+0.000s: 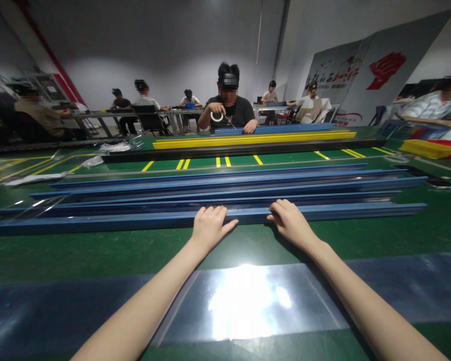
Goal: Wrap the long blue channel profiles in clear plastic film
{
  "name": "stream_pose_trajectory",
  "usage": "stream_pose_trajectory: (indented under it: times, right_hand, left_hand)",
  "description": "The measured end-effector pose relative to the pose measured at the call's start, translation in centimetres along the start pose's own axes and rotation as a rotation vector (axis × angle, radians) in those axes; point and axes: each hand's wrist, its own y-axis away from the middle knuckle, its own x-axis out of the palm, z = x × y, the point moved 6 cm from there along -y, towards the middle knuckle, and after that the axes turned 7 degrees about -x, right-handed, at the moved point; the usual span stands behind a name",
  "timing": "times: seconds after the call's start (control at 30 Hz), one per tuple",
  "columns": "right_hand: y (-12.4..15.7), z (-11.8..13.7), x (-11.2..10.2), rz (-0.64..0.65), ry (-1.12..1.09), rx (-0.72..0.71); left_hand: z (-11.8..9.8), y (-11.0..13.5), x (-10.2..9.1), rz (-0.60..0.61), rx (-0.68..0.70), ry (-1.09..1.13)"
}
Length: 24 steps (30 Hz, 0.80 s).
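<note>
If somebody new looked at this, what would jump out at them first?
Probably the glossy sheet with its bright glare, lying across the near part of the green table. Just beyond, the left hand and right hand are at the nearest long blue rail. Farther back, a yellow strip stands out.

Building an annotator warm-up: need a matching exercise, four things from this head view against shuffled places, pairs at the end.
1. left hand
2. glossy sheet
3. yellow strip
4. white ring

A. flat on the green table, nearest the camera
B. held by the person across the table
C. on the nearest blue channel
D. just beyond the black strip

Pairs: 1-C, 2-A, 3-D, 4-B
</note>
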Motion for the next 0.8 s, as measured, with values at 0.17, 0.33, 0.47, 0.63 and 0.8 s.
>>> stream_pose_trajectory:
  times: [0.17,0.33,0.47,0.63,0.8]
  right_hand:
    - [0.01,-0.04,0.03,0.002,-0.007,0.001]
    - [0.01,0.0,0.01,0.001,0.0,-0.001]
    - [-0.01,0.02,-0.04,0.0,-0.001,0.002]
    - [-0.01,-0.04,0.03,0.003,-0.008,-0.007]
    - [0.03,-0.08,0.09,0.003,-0.01,-0.005]
  left_hand:
    - [0.05,-0.04,0.1,0.012,-0.006,-0.009]
    - [-0.05,0.01,0.16,0.003,0.016,-0.016]
    - [-0.03,0.02,0.18,0.002,0.012,-0.038]
    - [0.01,0.04,0.18,-0.006,0.013,-0.036]
    - [0.08,-0.08,0.23,0.019,0.001,-0.033]
